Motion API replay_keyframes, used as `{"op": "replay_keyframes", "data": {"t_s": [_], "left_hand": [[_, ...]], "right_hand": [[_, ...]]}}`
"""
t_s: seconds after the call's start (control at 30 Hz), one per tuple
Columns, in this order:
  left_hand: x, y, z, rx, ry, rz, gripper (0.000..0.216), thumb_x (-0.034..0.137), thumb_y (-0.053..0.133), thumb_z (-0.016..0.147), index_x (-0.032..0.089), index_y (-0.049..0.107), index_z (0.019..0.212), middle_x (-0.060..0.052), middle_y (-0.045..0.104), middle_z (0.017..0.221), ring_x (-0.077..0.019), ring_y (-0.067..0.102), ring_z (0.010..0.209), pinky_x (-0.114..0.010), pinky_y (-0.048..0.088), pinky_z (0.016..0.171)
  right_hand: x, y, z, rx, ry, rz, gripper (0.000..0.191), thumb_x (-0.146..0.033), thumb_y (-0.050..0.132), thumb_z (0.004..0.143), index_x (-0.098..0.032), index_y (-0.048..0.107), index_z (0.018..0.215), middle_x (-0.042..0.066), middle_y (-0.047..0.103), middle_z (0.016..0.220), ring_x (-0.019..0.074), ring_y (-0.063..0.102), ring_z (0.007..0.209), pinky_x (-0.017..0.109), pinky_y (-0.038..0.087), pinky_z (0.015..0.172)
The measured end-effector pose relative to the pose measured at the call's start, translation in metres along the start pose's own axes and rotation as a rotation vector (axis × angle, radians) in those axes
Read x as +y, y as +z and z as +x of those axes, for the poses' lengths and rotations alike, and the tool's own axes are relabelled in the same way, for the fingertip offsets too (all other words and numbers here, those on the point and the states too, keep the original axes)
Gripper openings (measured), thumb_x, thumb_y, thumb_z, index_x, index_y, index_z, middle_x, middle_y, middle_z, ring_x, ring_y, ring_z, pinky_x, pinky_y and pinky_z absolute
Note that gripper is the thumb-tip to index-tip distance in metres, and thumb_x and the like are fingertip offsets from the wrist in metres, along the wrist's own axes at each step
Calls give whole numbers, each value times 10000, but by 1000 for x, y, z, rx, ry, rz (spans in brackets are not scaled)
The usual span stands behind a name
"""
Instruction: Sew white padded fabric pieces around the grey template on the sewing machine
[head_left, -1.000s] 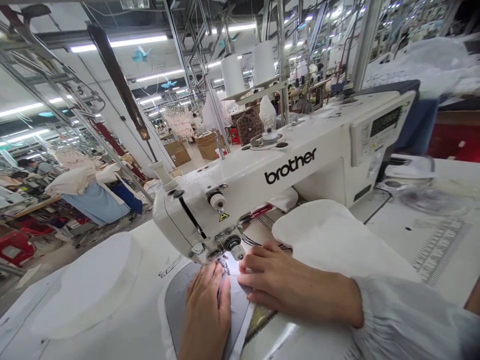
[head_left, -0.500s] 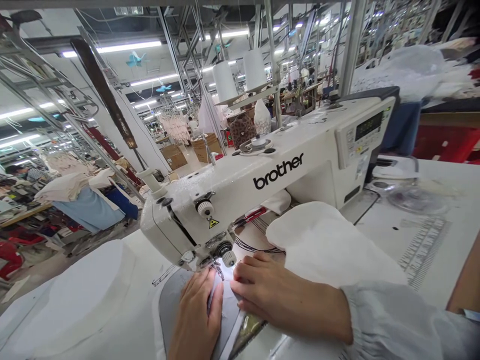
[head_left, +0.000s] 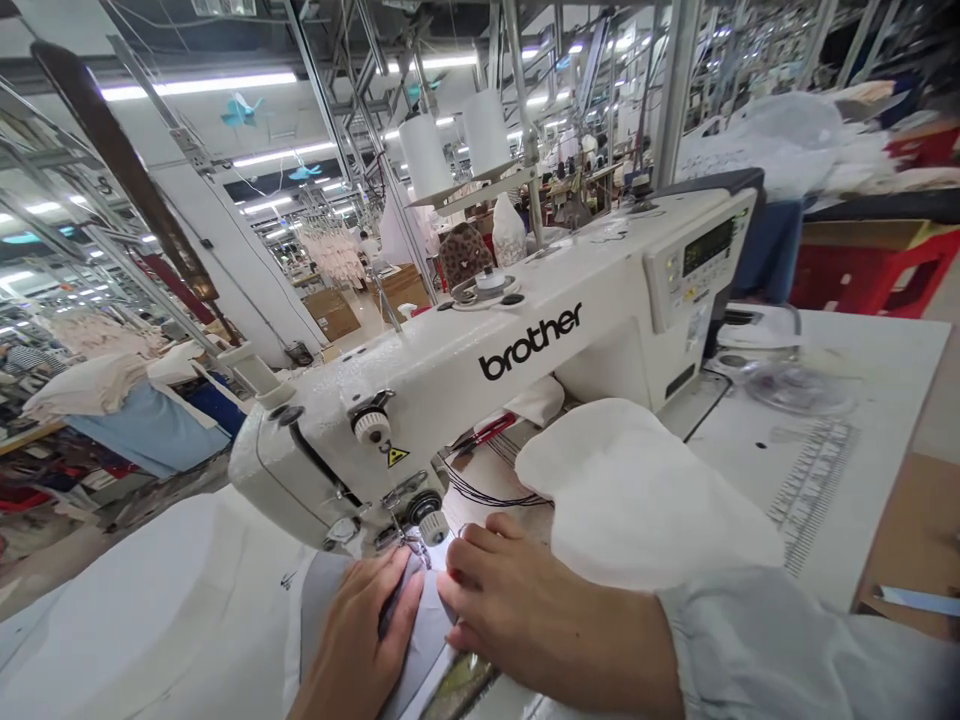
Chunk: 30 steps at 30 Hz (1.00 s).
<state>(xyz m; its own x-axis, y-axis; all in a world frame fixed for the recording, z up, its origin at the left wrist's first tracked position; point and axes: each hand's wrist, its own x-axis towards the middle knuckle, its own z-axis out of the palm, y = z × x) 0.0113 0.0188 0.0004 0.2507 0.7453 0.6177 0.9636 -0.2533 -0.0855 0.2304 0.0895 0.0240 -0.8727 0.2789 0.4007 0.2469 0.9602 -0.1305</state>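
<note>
My left hand (head_left: 352, 640) lies flat, fingers together and stretched out, on a grey fabric piece (head_left: 420, 640) just in front of the needle (head_left: 409, 545) of a white Brother sewing machine (head_left: 480, 370). My right hand (head_left: 525, 610) rests on the same fabric to the right of the needle, fingers curled and pressing down. A pile of white fabric (head_left: 637, 490) lies under the machine arm behind my right wrist.
A stack of white cut pieces (head_left: 135, 610) sits on the table at the left. Two thread cones (head_left: 454, 145) stand behind the machine. A printed ruler strip (head_left: 814, 480) runs along the table at the right. Other workstations fill the background.
The view has swung to the right and down, so the machine sits further left in frame. Both hands stay on the grey fabric at the needle, slightly closer to me.
</note>
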Motion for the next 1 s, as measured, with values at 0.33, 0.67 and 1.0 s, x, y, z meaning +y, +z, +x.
{"op": "replay_keyframes", "data": {"t_s": [0.33,0.67,1.0], "left_hand": [[-3,-8,8,-68,37,48,439,474,334,1012,186,665,1002,-34,779,919,-149,737,862,-247,586,783],[25,-4,0,-140,-148,275,402,301,345,986,140,707,1048,-100,763,1048,-306,717,971,-502,549,843],[9,-7,3,-52,-9,184,321,351,336,1018,189,612,1040,-35,767,949,-200,726,865,-406,522,843]], "right_hand": [[-2,-7,2,-97,35,20,257,-398,580,985,-144,618,974,63,586,992,239,510,944,396,370,835],[17,-29,-2,-134,41,256,172,-369,672,933,-199,650,916,42,567,1144,219,487,1066,378,333,885],[9,-24,-1,-186,13,210,202,-365,669,940,-173,607,942,12,617,1079,197,512,1037,362,330,876]]}}
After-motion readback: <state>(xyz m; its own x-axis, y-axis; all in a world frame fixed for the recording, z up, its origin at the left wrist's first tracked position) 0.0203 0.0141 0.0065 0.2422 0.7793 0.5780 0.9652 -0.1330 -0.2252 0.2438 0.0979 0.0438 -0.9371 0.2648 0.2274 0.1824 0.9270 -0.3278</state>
